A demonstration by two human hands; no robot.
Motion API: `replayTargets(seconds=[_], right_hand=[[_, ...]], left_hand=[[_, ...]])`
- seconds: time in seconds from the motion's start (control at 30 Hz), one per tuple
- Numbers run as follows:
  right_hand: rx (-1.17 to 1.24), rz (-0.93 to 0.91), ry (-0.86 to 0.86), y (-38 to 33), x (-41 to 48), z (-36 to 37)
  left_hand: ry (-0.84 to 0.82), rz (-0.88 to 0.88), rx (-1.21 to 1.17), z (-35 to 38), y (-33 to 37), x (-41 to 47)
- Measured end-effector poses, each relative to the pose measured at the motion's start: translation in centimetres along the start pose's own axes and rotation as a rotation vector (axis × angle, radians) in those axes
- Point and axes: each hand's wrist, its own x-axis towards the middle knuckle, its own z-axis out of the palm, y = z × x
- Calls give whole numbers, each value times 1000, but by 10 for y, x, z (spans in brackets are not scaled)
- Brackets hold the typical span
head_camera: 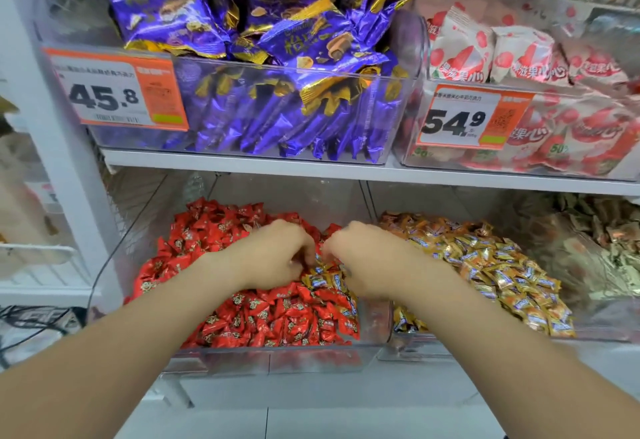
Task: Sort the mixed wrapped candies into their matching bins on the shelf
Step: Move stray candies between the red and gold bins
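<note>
Left hand (277, 255) and right hand (367, 258) both curled, fingertips down at stray gold candies (323, 280) lying on the red candies (263, 317) in the left bin (277, 359). Can't tell whether either grips one. Gold-candy bin (433, 348) just beside, right.

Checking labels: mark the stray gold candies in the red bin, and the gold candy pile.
stray gold candies (325, 281): head view, middle wrapper of the cluster.
gold candy pile (491, 272): head view, top centre of the pile.

Upper shelf board (249, 161) carries two clear bins (221, 61), possibly more.
</note>
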Motion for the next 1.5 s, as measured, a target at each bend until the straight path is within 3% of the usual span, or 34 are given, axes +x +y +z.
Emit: replayTargets(seconds=[0.13, 0.3, 0.47, 0.57, 0.67, 0.9, 1.17, 1.27, 1.5], right_hand=[[-123, 77, -123, -12, 16, 0], [-177, 91, -455, -30, 40, 24], [-194, 141, -491, -31, 60, 47], [68, 274, -514, -35, 56, 44], [339, 372, -414, -36, 54, 46], [1088, 364, -45, -22, 49, 36], [1209, 268, 46, -23, 51, 41], [1289, 272, -11, -23, 49, 40], [1382, 297, -40, -18, 42, 33]], left_hand=[[-139, -117, -50, 6, -11, 5], [-262, -193, 38, 0, -16, 12], [-520, -259, 68, -16, -9, 15], [-554, -227, 73, -18, -12, 11], [-477, -166, 3, -19, -14, 2], [-159, -72, -183, -21, -33, -25], [62, 34, -506, -32, -30, -39], [122, 29, -378, -28, -33, -38], [73, -1, -106, -22, -40, -37]])
